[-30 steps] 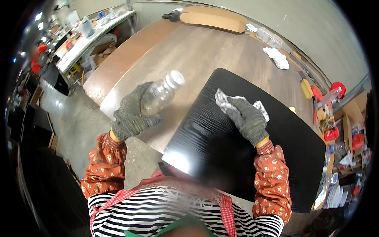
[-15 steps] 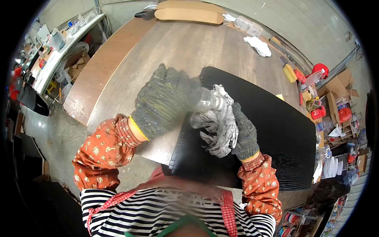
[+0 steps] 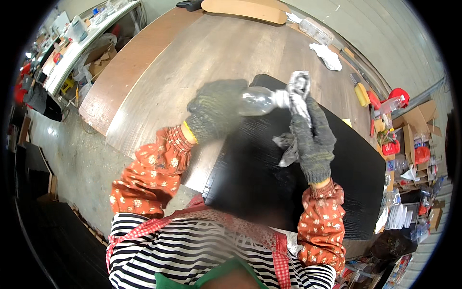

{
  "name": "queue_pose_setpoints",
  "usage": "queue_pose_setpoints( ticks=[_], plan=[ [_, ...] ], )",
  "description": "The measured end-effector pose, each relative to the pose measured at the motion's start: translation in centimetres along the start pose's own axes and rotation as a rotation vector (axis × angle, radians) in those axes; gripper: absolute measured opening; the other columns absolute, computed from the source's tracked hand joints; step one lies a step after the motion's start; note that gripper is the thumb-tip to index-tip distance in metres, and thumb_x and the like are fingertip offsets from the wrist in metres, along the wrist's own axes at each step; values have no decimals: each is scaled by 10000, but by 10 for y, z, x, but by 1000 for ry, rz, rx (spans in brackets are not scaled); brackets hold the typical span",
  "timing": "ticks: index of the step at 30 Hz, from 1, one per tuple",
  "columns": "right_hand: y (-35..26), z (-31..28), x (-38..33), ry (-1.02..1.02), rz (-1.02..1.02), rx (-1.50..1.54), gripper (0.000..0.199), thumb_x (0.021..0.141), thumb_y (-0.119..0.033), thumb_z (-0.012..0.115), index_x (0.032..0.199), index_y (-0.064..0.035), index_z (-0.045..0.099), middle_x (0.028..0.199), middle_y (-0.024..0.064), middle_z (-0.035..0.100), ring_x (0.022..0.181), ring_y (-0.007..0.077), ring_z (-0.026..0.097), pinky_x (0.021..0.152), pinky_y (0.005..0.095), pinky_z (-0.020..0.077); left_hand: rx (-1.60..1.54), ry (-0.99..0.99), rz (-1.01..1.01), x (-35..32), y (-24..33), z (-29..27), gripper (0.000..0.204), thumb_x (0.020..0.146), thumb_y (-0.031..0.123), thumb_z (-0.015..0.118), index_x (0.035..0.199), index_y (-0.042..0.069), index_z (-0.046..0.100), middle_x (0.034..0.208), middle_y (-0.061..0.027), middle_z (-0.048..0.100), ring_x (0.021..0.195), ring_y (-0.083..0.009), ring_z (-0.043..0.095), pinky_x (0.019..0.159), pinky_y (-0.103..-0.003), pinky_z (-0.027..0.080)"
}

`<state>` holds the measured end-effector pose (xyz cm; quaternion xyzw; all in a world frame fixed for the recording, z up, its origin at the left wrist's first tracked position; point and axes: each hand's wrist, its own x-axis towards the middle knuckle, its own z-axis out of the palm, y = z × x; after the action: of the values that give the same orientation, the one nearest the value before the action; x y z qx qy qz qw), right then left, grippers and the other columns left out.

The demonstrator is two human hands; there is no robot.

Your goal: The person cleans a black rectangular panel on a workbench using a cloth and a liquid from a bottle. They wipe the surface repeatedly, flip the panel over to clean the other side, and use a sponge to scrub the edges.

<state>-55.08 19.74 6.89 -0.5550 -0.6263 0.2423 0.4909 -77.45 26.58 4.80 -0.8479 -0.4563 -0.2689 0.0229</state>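
My left hand (image 3: 216, 110), in a grey-green knit glove and blurred by motion, is closed around the base of a clear plastic bottle (image 3: 257, 101). The bottle lies sideways, its white neck end pointing right. Against that end is a grey-white rag (image 3: 299, 86), gripped by my right hand (image 3: 315, 142) in a matching glove. A loose end of the rag hangs out on the left side of my right hand. Both hands are above a black wood-grain panel (image 3: 356, 180). Whether liquid leaves the bottle cannot be made out.
The panel rests on a wood-grain table (image 3: 226, 43). On its far side are a cardboard piece (image 3: 245, 10), a clear plastic container (image 3: 316, 32) and a white cloth (image 3: 326, 56). A yellow sponge-like block (image 3: 361, 95) and a red-capped bottle (image 3: 392, 104) lie at the right, beside cardboard boxes (image 3: 418, 118).
The rag and my right hand have moved up and right, and the rag is now bunched at the bottle's neck. My left hand has shifted right with the bottle, which shows more clearly.
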Motion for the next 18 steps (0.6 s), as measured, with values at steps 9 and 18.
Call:
queue_pose_setpoints(
  ticks=[9,18],
  plan=[
    [38,59,39,-515,-559,-1004,361,904,-267,612,1237,-159,524,1119,130,584,928,332,640,722,479,532,-701,189,-747,-75,-93,104,875,644,328,850,1384,74,458,1271,-174,605,1180,-317,586,979,-421,483],
    [73,-9,17,-584,-653,-1117,572,848,-311,684,1375,-156,523,1269,137,564,1044,310,615,776,468,484,-692,347,-841,-121,-34,67,867,753,279,795,1414,-81,364,1353,-241,527,1270,-361,518,1078,-415,420]
  ],
)
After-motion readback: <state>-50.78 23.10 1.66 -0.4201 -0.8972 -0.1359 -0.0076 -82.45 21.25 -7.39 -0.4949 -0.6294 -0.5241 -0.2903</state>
